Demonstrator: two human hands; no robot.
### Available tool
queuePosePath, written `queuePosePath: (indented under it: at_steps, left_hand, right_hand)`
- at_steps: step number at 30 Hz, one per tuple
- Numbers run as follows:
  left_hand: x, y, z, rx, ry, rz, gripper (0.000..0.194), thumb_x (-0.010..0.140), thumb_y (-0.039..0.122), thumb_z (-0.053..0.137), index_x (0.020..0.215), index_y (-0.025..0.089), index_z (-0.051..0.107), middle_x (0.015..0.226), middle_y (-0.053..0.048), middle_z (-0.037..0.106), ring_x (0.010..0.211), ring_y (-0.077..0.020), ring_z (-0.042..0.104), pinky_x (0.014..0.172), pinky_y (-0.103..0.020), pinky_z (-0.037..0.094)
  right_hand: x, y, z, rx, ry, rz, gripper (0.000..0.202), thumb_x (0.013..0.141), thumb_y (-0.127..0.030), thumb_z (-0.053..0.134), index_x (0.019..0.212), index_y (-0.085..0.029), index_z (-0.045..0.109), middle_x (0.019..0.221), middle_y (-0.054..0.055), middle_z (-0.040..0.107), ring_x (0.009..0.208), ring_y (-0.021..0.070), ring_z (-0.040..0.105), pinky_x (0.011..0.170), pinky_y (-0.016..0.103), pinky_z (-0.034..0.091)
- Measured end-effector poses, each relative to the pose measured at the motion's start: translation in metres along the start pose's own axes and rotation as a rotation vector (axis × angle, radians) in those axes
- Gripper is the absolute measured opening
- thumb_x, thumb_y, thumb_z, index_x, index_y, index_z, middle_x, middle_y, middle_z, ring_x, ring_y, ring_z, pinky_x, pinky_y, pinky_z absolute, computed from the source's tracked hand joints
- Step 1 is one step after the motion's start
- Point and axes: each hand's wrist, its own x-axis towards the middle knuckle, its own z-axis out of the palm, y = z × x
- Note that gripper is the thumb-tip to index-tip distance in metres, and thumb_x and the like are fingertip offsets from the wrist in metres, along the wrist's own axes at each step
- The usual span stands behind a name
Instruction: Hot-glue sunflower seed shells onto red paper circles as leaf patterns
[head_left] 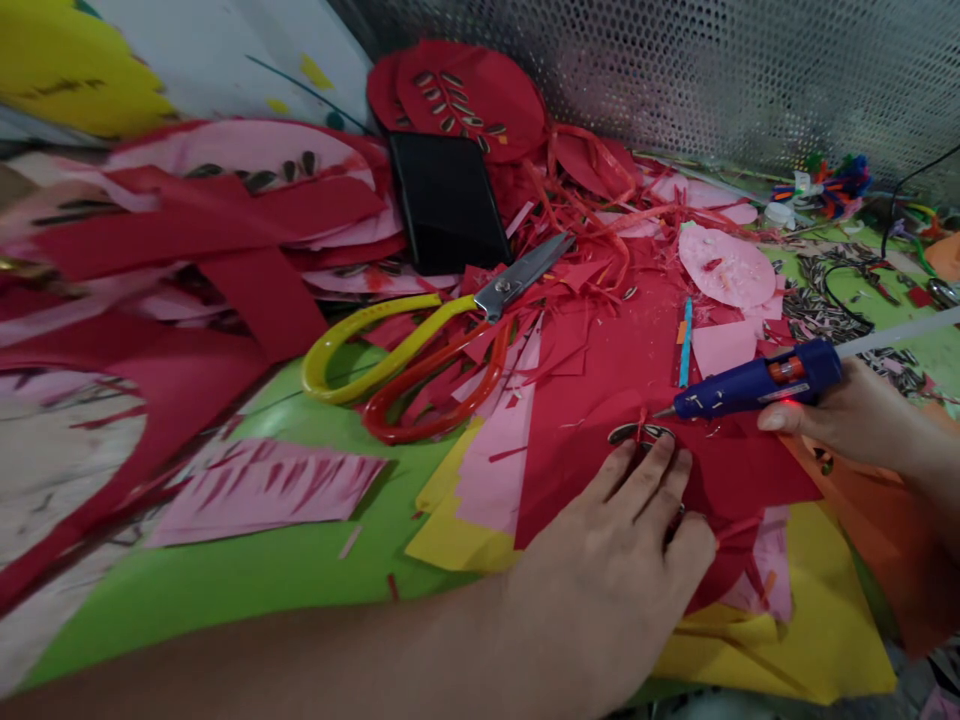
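Note:
My right hand [862,415] is closed around a blue hot glue gun [757,385] with a white glue stick in its back end. The gun's metal nozzle points left, close to a few striped sunflower seeds [637,434] on red paper [577,460]. On that paper lies my left hand [622,550], fingers stretched out and fingertips beside the seeds. A thin red strand shows between the seeds, and part of them is hidden by my fingers.
Scissors [491,300] with yellow and red handles lie left of the red paper. Behind them are a black phone [450,200] and red discs [480,95] bearing seeds. Loose seeds [832,295] are spread at right. Pink fringed paper [270,490] lies on the green surface [225,590].

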Motion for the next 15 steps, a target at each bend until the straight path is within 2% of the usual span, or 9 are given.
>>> queuePosePath:
  at_steps: [5,9,15]
  left_hand:
    - [-0.0004,-0.0002,0.0015,0.006,0.024,0.002,0.011,0.084,0.018,0.043,0.087,0.015,0.053,0.116,-0.019,0.063,0.112,-0.0297,0.057,0.091,-0.044,0.045]
    - [0.0004,0.0002,0.0006,0.006,-0.002,-0.004,0.012,0.083,0.019,0.044,0.088,0.015,0.054,0.117,-0.019,0.062,0.114,-0.0288,0.055,0.094,-0.045,0.043]
    - [0.0002,0.0002,0.001,0.005,0.0,-0.003,0.012,0.084,0.019,0.043,0.088,0.015,0.054,0.117,-0.018,0.062,0.114,-0.0286,0.055,0.093,-0.044,0.043]
  right_hand:
    - [0.0005,0.0028,0.0038,0.018,-0.015,-0.032,0.041,0.061,-0.056,0.068,0.073,-0.017,0.066,0.07,0.003,0.066,0.065,0.0171,0.055,0.062,0.029,0.048]
    - [0.0024,0.0014,0.0058,0.009,-0.006,-0.07,0.043,0.06,-0.059,0.068,0.072,-0.017,0.065,0.067,0.002,0.065,0.062,0.0168,0.054,0.06,0.029,0.048]
    - [0.0019,-0.003,0.0036,-0.046,-0.014,-0.067,0.044,0.062,-0.061,0.065,0.07,-0.018,0.064,0.066,0.002,0.064,0.062,0.0175,0.055,0.06,0.03,0.049]
